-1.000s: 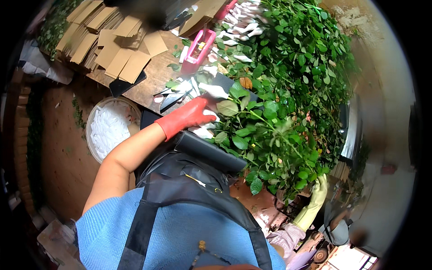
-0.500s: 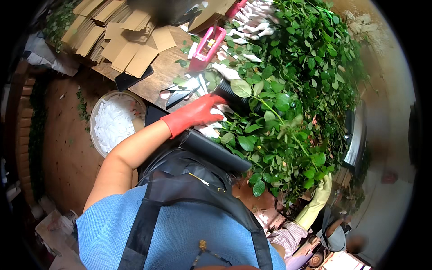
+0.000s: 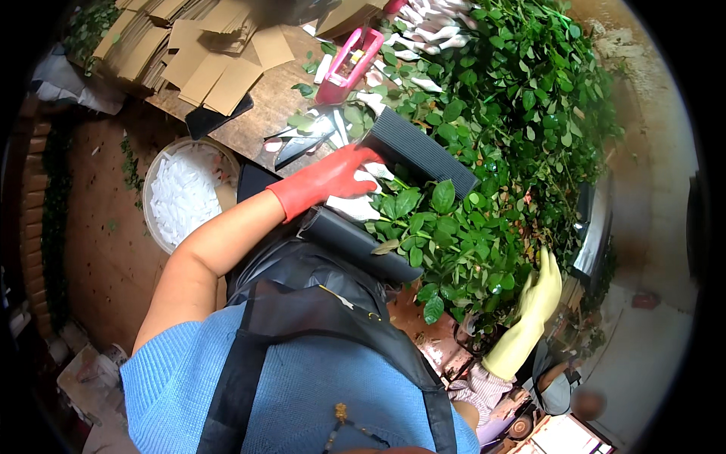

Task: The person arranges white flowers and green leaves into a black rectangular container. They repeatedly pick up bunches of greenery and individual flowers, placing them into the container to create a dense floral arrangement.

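My left hand (image 3: 336, 180), in a red rubber glove, has its fingers curled round white-covered flower heads (image 3: 355, 206) on leafy stems. The heads lie between a black ridged panel (image 3: 423, 151) and a dark padded edge (image 3: 355, 240) close to my body. From there the green leaves (image 3: 454, 238), which look like rose foliage, spread to the right. My right hand (image 3: 541, 291), in a long pale yellow glove, is beside the leaf ends with fingers stretched out; nothing shows in its grasp.
A large heap of leafy stems (image 3: 529, 98) fills the far right, with white-covered heads (image 3: 439, 34) behind. On the wooden table are a pink tape dispenser (image 3: 349, 66), scissors-like blades (image 3: 302, 144) and cardboard pieces (image 3: 234, 83). A bucket of white strips (image 3: 185, 198) stands left; another person (image 3: 560, 390) is lower right.
The leafy stem lying across the ridged panel now rests lower, between panel and padded edge, uncovering the panel. My right hand has come up beside the leaves; my left hand stays nearly in place.
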`<move>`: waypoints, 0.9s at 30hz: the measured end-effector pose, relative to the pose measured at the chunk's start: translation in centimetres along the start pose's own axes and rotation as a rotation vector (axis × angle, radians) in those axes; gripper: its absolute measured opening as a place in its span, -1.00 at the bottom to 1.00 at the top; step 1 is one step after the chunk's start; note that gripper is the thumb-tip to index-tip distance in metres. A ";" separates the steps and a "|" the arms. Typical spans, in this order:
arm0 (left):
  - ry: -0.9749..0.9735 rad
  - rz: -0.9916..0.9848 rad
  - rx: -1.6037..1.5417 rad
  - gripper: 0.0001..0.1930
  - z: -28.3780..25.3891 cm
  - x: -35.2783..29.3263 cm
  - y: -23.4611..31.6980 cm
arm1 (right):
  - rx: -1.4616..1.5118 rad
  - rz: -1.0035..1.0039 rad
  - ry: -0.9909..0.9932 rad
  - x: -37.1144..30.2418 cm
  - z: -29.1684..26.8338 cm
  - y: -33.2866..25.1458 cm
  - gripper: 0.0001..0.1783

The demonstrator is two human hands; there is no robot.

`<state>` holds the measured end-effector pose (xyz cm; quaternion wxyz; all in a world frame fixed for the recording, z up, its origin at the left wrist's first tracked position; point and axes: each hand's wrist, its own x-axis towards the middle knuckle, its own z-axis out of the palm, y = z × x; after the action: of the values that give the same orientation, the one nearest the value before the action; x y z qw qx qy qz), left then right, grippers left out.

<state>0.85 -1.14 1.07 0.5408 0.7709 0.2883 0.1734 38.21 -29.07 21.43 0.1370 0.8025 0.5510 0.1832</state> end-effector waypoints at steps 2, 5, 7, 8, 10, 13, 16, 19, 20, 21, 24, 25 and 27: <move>0.006 -0.012 0.012 -0.39 0.1 0.0 -0.5 | 0.664 0.104 -0.108 3.2 -7.6 -9.8 -0.44; -0.025 -0.023 -0.024 -0.40 -0.7 -0.1 0.6 | 0.779 -0.255 -0.458 5.0 -11.5 -19.1 -0.49; -0.032 0.014 0.014 -0.40 -0.9 0.0 0.9 | 0.599 -0.452 -0.479 6.3 -10.0 -23.2 -0.54; -0.042 0.005 0.009 -0.40 -1.1 -0.1 1.7 | 0.547 -0.508 -0.418 6.5 -8.8 -24.1 -0.55; -0.054 -0.024 -0.017 -0.41 -1.2 -0.2 2.2 | 0.452 -0.529 -0.445 7.5 -6.2 -25.0 -0.61; -0.032 0.025 -0.025 -0.41 -0.9 -0.4 0.7 | 0.422 -0.464 -0.371 8.2 -4.8 -24.5 -0.69; -0.047 -0.047 0.016 -0.39 -1.5 -0.7 1.9 | 0.465 -0.214 -0.352 9.1 -4.4 -24.6 -0.68; -0.025 -0.017 0.096 -0.35 -0.9 -0.7 1.5 | 0.483 -0.113 -0.500 9.9 -1.3 -25.2 -0.65; -0.034 -0.006 0.066 -0.35 -0.9 -0.8 1.5 | 0.448 -0.133 -0.527 10.2 -0.2 -25.8 -0.63; -0.036 0.001 0.038 -0.34 -1.1 -0.7 1.6 | 0.387 -0.159 -0.547 10.4 0.5 -26.2 -0.59; 0.061 -0.101 -0.093 -0.40 -2.0 -1.1 4.1 | 0.423 -0.105 -0.633 10.5 1.2 -26.0 -0.53; 0.081 -0.130 -0.063 -0.45 -2.0 -0.9 4.5 | 0.438 -0.071 -0.689 10.7 1.1 -26.1 -0.49; 0.124 -0.184 -0.003 -0.53 -1.9 -0.4 4.9 | 0.407 -0.127 -0.615 10.5 1.5 -26.4 -0.49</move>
<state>0.71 -1.25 6.28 0.5368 0.7282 0.3905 0.1706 20.28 -9.94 10.49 0.1451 0.7950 0.5580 -0.1886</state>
